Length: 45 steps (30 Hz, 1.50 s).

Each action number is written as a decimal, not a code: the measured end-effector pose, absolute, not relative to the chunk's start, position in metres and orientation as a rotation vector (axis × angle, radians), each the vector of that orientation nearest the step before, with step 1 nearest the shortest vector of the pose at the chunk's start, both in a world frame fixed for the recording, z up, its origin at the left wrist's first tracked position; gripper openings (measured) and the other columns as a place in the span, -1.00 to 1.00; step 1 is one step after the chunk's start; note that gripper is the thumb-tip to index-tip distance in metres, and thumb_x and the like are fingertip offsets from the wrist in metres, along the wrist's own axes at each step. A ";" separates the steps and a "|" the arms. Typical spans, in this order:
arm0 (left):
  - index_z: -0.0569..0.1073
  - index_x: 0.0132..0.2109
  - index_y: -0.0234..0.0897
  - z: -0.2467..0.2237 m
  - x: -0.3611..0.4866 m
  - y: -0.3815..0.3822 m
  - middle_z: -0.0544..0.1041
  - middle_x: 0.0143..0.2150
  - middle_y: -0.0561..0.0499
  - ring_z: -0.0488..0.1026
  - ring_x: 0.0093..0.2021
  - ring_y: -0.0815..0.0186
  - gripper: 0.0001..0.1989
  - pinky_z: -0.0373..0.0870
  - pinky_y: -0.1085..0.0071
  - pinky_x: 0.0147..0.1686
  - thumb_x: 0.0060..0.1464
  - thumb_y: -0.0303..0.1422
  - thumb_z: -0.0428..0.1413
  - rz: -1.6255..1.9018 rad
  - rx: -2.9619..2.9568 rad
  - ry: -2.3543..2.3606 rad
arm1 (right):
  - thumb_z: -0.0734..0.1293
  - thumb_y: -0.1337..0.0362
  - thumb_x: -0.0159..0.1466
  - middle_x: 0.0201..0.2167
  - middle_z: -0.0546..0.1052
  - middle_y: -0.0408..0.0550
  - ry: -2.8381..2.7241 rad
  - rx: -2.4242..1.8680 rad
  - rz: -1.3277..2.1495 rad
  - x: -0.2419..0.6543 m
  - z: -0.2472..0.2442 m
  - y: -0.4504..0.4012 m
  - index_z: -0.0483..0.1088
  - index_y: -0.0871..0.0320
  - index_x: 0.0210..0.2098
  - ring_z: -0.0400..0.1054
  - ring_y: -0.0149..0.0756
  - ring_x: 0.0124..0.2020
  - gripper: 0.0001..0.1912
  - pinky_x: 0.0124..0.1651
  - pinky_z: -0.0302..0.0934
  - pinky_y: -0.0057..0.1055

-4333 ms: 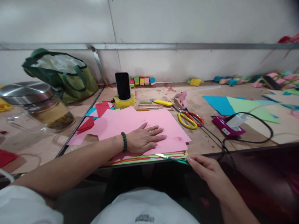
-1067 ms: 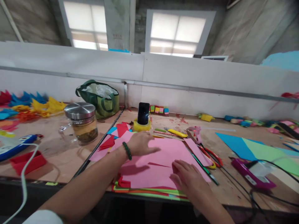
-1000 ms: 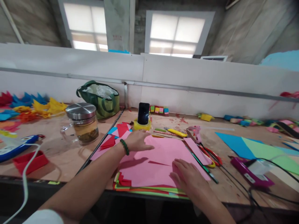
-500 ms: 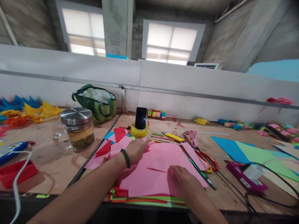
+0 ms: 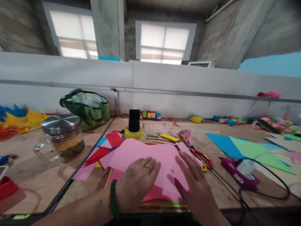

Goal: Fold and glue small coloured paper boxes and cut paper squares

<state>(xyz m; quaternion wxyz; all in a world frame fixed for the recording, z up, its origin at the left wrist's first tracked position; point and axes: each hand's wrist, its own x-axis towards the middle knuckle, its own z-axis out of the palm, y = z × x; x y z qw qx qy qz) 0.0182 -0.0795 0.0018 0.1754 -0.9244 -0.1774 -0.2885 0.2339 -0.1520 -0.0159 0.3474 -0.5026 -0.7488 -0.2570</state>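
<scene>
A large pink sheet of paper (image 5: 150,153) lies on a stack of coloured paper, whose green and red edges show at the table's front. Over the sheet's lower left part is my left hand (image 5: 138,179), palm down with fingers stretched out, a ring on one finger and a green bead bracelet (image 5: 113,197) at the wrist. My right hand (image 5: 195,180) is over the right side, fingers spread and thumb apart. Neither hand grips anything; whether the palms touch the paper I cannot tell. Red paper scraps (image 5: 114,139) lie left of the sheet.
A lidded glass mug (image 5: 68,144) and a green bag (image 5: 94,116) stand at left. A phone (image 5: 134,121) leans on a yellow tape roll (image 5: 134,133). Behind the sheet lies a yellow cutter (image 5: 169,137); at right are scissors (image 5: 207,160) and a purple power strip (image 5: 242,175) with cables.
My left hand has drawn back toward me from the sheet's far edge. My right hand has moved slightly forward and right, its fingers spreading. The view has turned slightly right.
</scene>
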 end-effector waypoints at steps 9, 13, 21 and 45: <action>0.46 -0.10 -0.23 -0.024 0.018 -0.133 0.51 -0.20 -0.08 0.44 -0.24 0.15 -0.72 0.43 0.25 -0.31 0.07 -0.55 0.02 -0.440 -3.028 -1.048 | 0.15 0.59 0.19 -0.25 0.59 0.01 -2.170 -1.294 -0.076 0.244 -0.041 -0.174 0.47 0.14 -0.27 0.42 -0.23 -0.11 -0.66 -0.08 0.36 -0.28; 0.49 -0.25 -0.19 -0.038 0.011 -0.137 0.48 -0.30 -0.01 0.42 -0.29 0.26 -0.80 0.33 0.39 -0.35 0.16 -0.48 -0.03 -0.680 -3.087 -1.260 | 0.17 0.63 0.08 -0.26 0.53 -0.03 -2.195 -1.469 0.274 0.248 -0.026 -0.166 0.45 0.13 -0.25 0.38 -0.24 -0.18 -0.61 -0.16 0.33 -0.32; 0.28 -0.50 -0.28 -0.037 0.006 -0.126 0.36 -0.43 0.03 0.32 -0.42 0.38 -0.75 0.17 0.45 -0.40 0.15 -0.44 -0.03 -0.808 -3.099 -1.786 | 0.27 0.11 0.27 -0.30 0.48 -0.02 -2.230 -1.625 0.598 0.253 -0.002 -0.113 0.45 0.16 -0.36 0.33 -0.25 -0.26 -0.75 -0.21 0.20 -0.36; 0.23 -0.58 -0.30 -0.033 0.005 -0.113 0.30 -0.53 0.07 0.24 -0.49 0.43 -0.71 0.08 0.47 -0.48 0.11 -0.45 -0.03 -0.882 -3.190 -1.827 | 0.41 -0.13 -0.02 -0.64 0.16 -0.31 -2.218 -1.634 1.274 0.233 0.012 -0.057 0.29 0.19 -0.56 0.01 -0.50 -0.55 -0.51 -0.52 -0.15 -0.49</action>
